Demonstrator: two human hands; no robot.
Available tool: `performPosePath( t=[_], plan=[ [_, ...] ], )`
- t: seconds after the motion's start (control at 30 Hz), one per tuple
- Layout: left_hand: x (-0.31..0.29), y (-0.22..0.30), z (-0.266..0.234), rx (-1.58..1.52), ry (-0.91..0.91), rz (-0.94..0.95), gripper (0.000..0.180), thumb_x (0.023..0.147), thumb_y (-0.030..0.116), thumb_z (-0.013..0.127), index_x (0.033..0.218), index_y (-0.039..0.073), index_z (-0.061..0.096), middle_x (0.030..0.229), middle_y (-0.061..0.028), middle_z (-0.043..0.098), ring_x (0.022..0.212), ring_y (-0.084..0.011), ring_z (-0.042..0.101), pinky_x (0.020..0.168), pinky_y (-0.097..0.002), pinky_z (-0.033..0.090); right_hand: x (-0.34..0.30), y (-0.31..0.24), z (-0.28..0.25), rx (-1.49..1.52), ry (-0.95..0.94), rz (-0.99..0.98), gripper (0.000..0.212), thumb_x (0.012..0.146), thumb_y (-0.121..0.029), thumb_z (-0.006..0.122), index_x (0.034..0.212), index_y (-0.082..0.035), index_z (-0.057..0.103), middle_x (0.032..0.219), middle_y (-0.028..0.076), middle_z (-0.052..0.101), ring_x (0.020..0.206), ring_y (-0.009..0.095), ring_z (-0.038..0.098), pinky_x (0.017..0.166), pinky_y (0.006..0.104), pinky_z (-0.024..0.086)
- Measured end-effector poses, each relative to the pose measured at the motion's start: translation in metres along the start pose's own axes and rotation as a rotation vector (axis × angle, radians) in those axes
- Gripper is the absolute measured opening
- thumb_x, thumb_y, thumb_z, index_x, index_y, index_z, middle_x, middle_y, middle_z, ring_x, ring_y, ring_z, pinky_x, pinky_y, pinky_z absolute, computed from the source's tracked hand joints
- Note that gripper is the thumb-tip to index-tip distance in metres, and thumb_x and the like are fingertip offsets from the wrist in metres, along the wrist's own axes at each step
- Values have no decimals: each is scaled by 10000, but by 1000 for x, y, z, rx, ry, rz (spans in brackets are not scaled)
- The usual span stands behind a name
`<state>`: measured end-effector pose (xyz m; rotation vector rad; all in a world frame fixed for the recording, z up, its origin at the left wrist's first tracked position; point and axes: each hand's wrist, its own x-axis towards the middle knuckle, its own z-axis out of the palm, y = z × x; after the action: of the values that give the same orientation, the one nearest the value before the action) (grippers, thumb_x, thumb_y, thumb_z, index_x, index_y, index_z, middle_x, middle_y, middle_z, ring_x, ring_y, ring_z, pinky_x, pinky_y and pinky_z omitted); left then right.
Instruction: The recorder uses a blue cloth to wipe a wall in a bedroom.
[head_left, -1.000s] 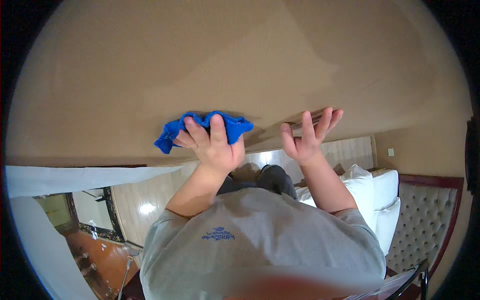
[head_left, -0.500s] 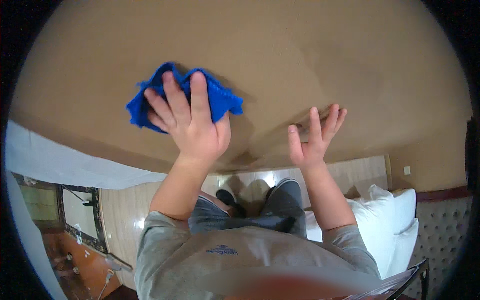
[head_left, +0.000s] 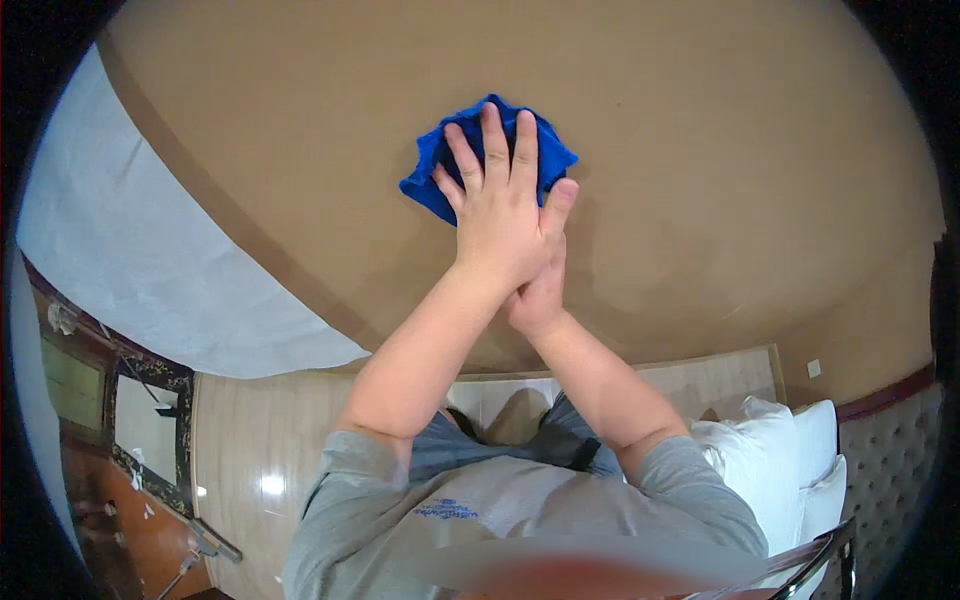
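A blue cloth (head_left: 553, 150) with a ragged edge lies bunched against the brown wall (head_left: 720, 130). My left hand (head_left: 500, 222) holds it pressed to that surface, fingers spread over the cloth and thumb out to the right side. Behind the heel of the left hand is my right hand (head_left: 541, 300), its forearm crossing in from the lower right. The right fingers are mostly covered by the left palm, so their pose cannot be made out, nor whether they touch the cloth.
A white curtain (head_left: 170, 250) hangs at the left. White pillows (head_left: 760, 450) and a tufted grey headboard (head_left: 890, 470) stand at the lower right, near a wall switch (head_left: 813, 368). Pale floor (head_left: 270, 430) stretches below, with a dark-framed mirror (head_left: 150, 420) at the lower left.
My left hand has moved the blue cloth to the right and slightly up along the wall. My right hand has shifted left, behind the left. More of the curtain shows.
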<state>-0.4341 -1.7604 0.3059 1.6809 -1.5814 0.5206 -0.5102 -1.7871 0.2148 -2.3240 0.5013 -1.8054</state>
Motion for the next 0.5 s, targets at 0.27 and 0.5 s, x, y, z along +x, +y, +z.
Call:
performPosePath(
  t=[0.27,0.5],
  plan=[
    [-8,9,-35,-57,-62,53,709,900,508,479,1453,84,349,1538,-220,191,1388,-516,122,1054,-658,152,67,-45,5,-955,-348,197,671,864,-440,547,1418,-129,332,1492,160,234,1343,395,257,1047,623,145],
    [-28,-75,-14,-30,278,140,647,922,350,516,1482,106,306,1552,-197,198,1432,-425,120,1129,-542,107,79,35,-27,-733,228,-82,641,859,-339,596,1370,16,442,1480,244,326,1320,481,313,1073,591,215]
  ],
)
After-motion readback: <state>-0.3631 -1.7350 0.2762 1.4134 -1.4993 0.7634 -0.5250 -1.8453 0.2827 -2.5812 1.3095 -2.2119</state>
